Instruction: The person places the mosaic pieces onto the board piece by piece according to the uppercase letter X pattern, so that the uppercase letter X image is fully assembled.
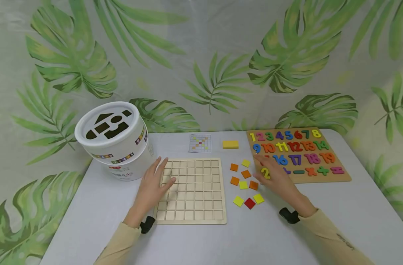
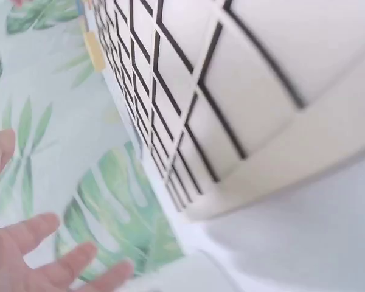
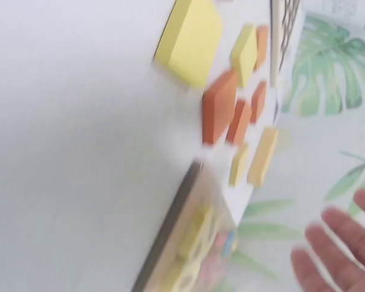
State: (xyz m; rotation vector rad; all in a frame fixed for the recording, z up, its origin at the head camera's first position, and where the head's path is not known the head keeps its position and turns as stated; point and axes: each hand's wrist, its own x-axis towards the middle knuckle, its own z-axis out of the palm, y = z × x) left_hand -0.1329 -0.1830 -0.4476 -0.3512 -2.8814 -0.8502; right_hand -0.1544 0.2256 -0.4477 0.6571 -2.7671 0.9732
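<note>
Looking down from the head view, I see the pale worktop (image 1: 89,221) in front of a leaf-print backdrop (image 1: 201,55). At the far left stands a white shape-sorter bucket (image 1: 117,145), its lid cut with dark openings. At the far right lies a wooden number board (image 1: 340,176) filled with coloured numerals. Between them, nearer to me, sits the empty wooden grid board (image 1: 195,191), and my left hand (image 1: 153,186) rests flat on its left edge with the fingers spread and straight, holding nothing. Beyond the grid lie a small pattern card (image 1: 200,143) and a yellow block (image 1: 230,144). Just right of the grid is a loose scatter of square tiles (image 1: 243,184), orange, yellow and one red. My right hand (image 1: 277,180) hovers over the near left corner of the number board, just beside those tiles, fingers extended and relaxed, gripping nothing. The right wrist view confirms open fingers near the orange and yellow tiles.
</note>
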